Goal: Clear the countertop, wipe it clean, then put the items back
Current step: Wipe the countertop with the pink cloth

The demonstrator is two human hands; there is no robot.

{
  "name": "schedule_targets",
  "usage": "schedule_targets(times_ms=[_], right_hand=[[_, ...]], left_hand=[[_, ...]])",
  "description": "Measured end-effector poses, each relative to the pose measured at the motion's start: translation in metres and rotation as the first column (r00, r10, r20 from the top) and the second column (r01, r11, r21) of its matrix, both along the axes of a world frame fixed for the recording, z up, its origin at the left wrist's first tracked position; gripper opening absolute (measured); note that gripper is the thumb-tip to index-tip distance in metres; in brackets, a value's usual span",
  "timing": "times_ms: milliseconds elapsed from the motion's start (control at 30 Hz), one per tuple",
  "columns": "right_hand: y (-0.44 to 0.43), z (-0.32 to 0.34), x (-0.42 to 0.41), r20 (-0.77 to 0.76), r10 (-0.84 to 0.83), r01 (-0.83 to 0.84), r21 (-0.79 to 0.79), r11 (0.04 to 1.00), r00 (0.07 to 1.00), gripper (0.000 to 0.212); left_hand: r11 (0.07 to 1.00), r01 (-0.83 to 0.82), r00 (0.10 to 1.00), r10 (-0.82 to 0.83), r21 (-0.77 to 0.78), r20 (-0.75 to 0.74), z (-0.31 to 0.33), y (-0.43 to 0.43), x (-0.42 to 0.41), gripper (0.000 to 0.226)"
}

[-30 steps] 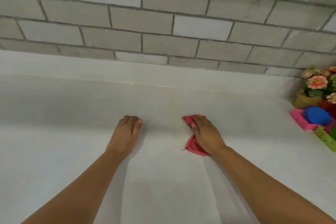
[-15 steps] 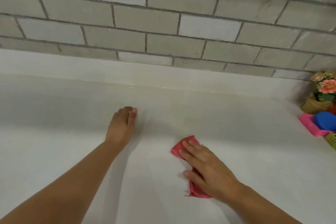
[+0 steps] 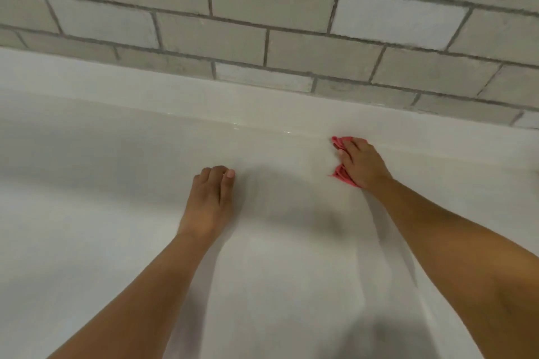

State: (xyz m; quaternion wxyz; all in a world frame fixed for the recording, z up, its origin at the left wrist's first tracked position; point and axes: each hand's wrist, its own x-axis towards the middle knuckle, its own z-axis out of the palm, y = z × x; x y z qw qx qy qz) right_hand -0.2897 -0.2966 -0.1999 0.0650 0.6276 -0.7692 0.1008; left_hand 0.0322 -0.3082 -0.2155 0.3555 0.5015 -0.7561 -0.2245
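Note:
A white countertop fills the lower view. My right hand presses a crumpled pink cloth flat against the counter, far back near the low white backsplash; the cloth shows above the fingertips and below the palm, the rest is hidden under the hand. My left hand rests on the counter in the middle, fingers curled under, with nothing in it.
A low white backsplash runs along the back of the counter. Above it rises a grey brick-pattern tiled wall. Shadows of both arms fall on the counter.
My right hand slid the pink cloth away from me, from the near middle to the back of the counter. The view turned left, so the flowers and coloured items at the right went out of frame.

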Motion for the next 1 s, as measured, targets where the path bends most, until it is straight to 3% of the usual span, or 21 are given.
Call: schedule_targets(times_ms=[100,167,267,400,500,567,633,700,767,800,900,1000], right_hand=[[-0.037,-0.011,0.036,-0.103,0.206,-0.210,-0.026,0.977,0.973,0.050],[-0.055,-0.011,0.069,-0.036,0.217,-0.219,-0.049,0.975,0.975,0.055],[-0.061,-0.011,0.110,0.083,0.298,-0.290,-0.095,0.952,0.951,0.043],[0.018,-0.009,0.157,0.122,0.610,-0.578,-0.222,0.785,0.783,0.037],[0.082,-0.009,0.149,0.137,0.670,-0.640,-0.207,0.740,0.730,0.043],[0.100,-0.004,0.115,0.264,0.591,-0.528,-0.274,0.804,0.762,0.038],[0.100,0.009,0.074,0.529,0.391,-0.228,-0.348,0.909,0.753,0.022],[0.091,0.019,0.030,0.746,0.170,0.105,-0.306,0.946,0.644,0.017],[0.082,0.021,-0.006,0.845,0.006,0.308,-0.202,0.930,0.535,0.018],[0.077,0.015,-0.021,0.843,-0.062,0.362,-0.161,0.918,0.534,0.020],[0.070,0.005,-0.024,0.611,-0.263,0.432,-0.145,0.890,0.747,0.031],[0.071,-0.003,0.002,0.410,-0.100,0.179,-0.159,0.971,0.906,0.058]], left_hand=[[1.000,-0.007,1.000,0.007,0.011,-0.025,-0.001,0.000,0.000,0.038],[1.000,-0.017,0.999,0.016,-0.003,-0.032,0.001,0.001,-0.001,0.036],[1.000,-0.020,0.997,0.020,-0.008,-0.075,0.002,0.002,0.000,0.043],[0.999,-0.037,0.989,0.039,0.020,-0.145,0.005,0.003,0.003,0.048],[0.998,-0.025,0.990,0.033,0.060,-0.134,0.005,0.001,0.004,0.049],[0.997,-0.021,0.991,0.031,0.074,-0.129,0.005,0.001,0.003,0.053],[0.996,-0.023,0.993,0.033,0.083,-0.110,0.006,0.001,0.003,0.052],[0.996,-0.024,0.994,0.032,0.081,-0.101,0.006,0.001,0.002,0.046],[0.997,-0.029,0.995,0.035,0.067,-0.090,0.005,0.002,0.003,0.043],[0.997,-0.033,0.996,0.038,0.063,-0.084,0.005,0.001,0.002,0.041],[0.998,-0.040,0.996,0.044,0.056,-0.073,0.005,0.001,0.002,0.041],[0.997,-0.033,0.996,0.039,0.066,-0.082,0.006,0.002,0.002,0.035]])
